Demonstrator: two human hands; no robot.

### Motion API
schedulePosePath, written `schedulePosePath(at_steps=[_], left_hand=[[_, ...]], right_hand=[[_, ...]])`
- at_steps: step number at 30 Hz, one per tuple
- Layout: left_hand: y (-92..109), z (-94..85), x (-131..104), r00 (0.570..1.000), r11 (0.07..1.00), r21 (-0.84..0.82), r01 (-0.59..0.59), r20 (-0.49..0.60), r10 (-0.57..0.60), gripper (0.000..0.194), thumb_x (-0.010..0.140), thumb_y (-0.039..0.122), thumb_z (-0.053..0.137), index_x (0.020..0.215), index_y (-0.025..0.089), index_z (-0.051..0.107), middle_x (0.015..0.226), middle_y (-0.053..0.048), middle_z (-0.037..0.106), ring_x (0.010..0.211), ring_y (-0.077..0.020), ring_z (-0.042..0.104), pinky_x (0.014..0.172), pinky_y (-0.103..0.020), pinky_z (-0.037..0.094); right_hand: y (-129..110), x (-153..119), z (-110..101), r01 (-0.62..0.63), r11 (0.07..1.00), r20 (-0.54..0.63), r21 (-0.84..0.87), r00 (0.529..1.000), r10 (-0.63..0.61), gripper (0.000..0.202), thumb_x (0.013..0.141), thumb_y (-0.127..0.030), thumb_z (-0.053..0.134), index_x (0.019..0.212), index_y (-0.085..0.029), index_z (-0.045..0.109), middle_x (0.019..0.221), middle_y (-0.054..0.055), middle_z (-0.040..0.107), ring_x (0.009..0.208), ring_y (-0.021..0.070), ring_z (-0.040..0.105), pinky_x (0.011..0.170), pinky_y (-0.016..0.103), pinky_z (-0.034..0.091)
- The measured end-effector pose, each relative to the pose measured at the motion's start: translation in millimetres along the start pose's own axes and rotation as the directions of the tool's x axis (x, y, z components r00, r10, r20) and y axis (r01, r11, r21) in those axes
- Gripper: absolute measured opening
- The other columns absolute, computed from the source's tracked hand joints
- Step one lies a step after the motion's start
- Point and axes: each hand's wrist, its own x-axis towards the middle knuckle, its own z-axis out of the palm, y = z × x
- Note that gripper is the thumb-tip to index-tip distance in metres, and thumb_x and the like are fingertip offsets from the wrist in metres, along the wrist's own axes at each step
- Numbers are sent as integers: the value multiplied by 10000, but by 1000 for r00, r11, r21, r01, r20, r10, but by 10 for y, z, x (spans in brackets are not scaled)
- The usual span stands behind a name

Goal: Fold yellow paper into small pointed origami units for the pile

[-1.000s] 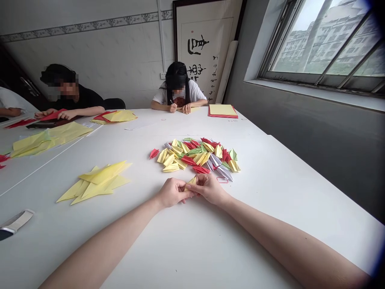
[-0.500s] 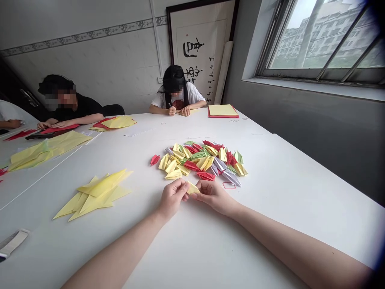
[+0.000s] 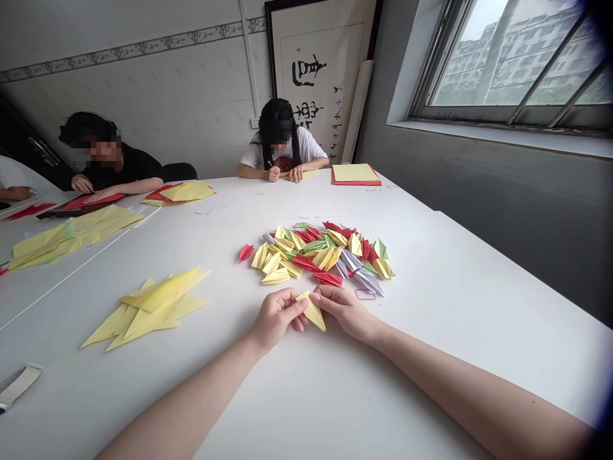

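The left hand point(image 3: 280, 319) is closed on a small folded yellow paper point(image 3: 315, 316), with its thumb pressed on top. The right hand point(image 3: 342, 312) pinches the same paper near its top edge, so the paper sits between the two hands, with its pointy end aimed down and a bit to the right. Both hands are low over the white counter point(image 3: 297, 402). Just past the hands is a big pile of folded papers point(image 3: 327, 258), in red, yellow, green and pale purple. One red folded paper point(image 3: 246, 253) lies alone, past the left hand and a little to its left. A small red outline point(image 3: 365, 294) is just beyond the right hand. Well to the left of the left hand, some yellow pointy sheets point(image 3: 153, 306) lie on top of each other. Far past the right hand is a flat stack of yellow and red paper point(image 3: 355, 174). Far ahead of both hands, a person in a white shirt point(image 3: 312, 148) holds a pen point(image 3: 271, 165) and leans over some paper.
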Motion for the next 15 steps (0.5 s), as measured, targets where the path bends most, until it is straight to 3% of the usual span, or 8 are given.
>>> schedulePosePath(at_steps=[4,9,12,15], left_hand=[[34,-3,-12,987,997,0,73,141,-72,341,758,460,650,670,142,565,597,-5,604,484,-117,581,508,-240,472],[63,26,-39,979,995,-2,100,176,-99,321,769,448,646,693,138,607,646,-16,640,542,-139,641,540,-231,465],[52,27,-30,989,997,-18,77,125,-74,307,766,435,653,696,138,622,656,-24,658,555,-137,642,559,-230,462],[27,11,1,999,997,-75,5,-40,-8,291,769,426,652,702,145,623,642,-19,662,598,-136,636,600,-233,468]], right_hand=[[-4,-21,-8,1,999,94,-50,996,3,452,854,-602,482,689,-182,450,632,-34,444,565,105,386,532,247,308],[-11,-28,-17,3,999,123,-41,992,2,453,857,-585,494,667,-177,446,596,-43,415,531,93,357,501,238,288],[-28,-33,0,27,999,80,-26,996,-25,464,878,-591,450,679,-172,466,609,-24,470,546,104,415,519,247,328],[-42,-31,15,43,996,57,80,997,-48,435,889,-584,433,750,-174,482,699,5,548,611,132,518,579,273,402]])
